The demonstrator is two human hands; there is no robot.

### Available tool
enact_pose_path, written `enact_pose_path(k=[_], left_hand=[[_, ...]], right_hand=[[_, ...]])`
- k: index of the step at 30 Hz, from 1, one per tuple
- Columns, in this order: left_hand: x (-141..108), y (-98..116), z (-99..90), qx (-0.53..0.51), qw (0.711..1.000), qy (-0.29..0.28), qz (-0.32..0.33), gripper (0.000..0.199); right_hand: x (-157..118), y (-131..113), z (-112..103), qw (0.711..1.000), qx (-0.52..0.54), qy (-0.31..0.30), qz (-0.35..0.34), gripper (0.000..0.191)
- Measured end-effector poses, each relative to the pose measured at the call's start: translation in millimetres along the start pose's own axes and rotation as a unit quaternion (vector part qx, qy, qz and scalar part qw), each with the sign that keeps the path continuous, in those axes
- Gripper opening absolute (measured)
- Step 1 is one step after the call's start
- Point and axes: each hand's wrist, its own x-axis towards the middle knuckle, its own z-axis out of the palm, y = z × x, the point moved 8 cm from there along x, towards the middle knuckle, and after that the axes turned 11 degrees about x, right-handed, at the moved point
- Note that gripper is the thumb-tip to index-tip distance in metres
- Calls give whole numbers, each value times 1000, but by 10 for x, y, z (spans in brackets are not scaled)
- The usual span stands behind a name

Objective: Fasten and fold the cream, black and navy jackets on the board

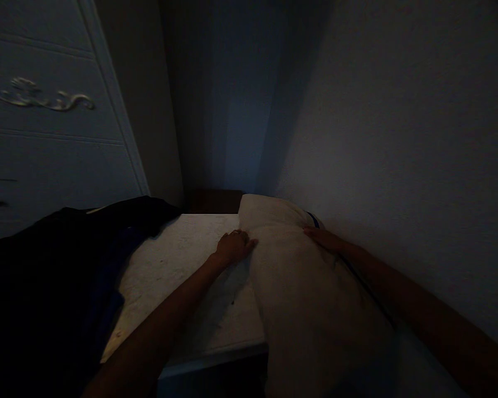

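Observation:
A long beige cloth item (pixel 292 276) lies over the right part of a pale, speckled surface (pixel 178 260) and hangs past its front edge. At its left side rests my left hand (pixel 234 246), fingers apart, with the thumb touching the cloth. My right hand (pixel 322 239) lies flat along the cloth's right side, near a dark blue stripe, its fingers stretched out. Neither hand grips the cloth. The light is dim, and the folds are hard to make out.
Dark clothing (pixel 45 287) with a blue part covers the surface's left side. Behind it stands a grey-blue cabinet (pixel 53 127) with ornate handles. A wall (pixel 398 127) rises close on the right. A dark brown object (pixel 213 201) is behind the surface.

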Motion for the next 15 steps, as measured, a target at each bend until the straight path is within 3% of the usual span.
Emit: enact_pose_path(k=[3, 5, 8, 11, 15], left_hand=[[-26, 306, -187, 3, 998, 51, 23, 58], [-112, 707, -238, -2, 984, 104, 147, 63], [-299, 1102, -60, -20, 957, 86, 277, 73], [-402, 1128, 142, -40, 959, 34, 280, 79], [-501, 1048, 175, -63, 957, 8, 284, 81]], right_hand=[[216, -205, -157, 998, -61, -8, -4, 74], [413, -357, -251, 997, -75, 22, -20, 69], [715, -456, -222, 995, -81, 46, -30, 70], [964, -356, -67, 995, -83, 47, 2, 72], [1160, -127, 9, 991, -84, 65, 76, 86]])
